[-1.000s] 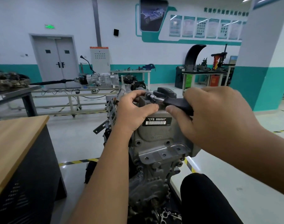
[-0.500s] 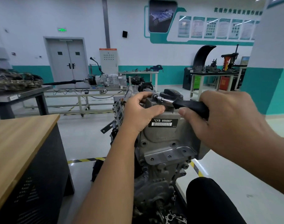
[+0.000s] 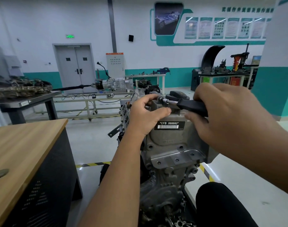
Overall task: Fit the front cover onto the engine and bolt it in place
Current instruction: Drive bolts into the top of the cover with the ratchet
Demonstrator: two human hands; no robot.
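A wooden desk (image 3: 22, 143) stands at the left, well apart from the work. Next comes the left hand (image 3: 145, 117), fingers curled round the head of the ratchet (image 3: 166, 101) and pinching it down onto a bolt at the cover's top left corner, thumb lying along the cover's upper edge. The front cover (image 3: 171, 145) already sits against the engine (image 3: 164, 190), its barcode label (image 3: 168, 125) facing the camera. To the right, the right hand (image 3: 225, 112) is wrapped round the ratchet's black handle, fingers closed underneath it.

Over the last second little has changed — both hands keep the same holds, and the handle lies at about the same angle across the top of the cover; the shift in framing looks like head movement. That suggests the person is mid-stroke or between strokes on this one bolt — fitting is done, bolting under way. Several holes lower on the cover appear empty, so more bolts likely remain.
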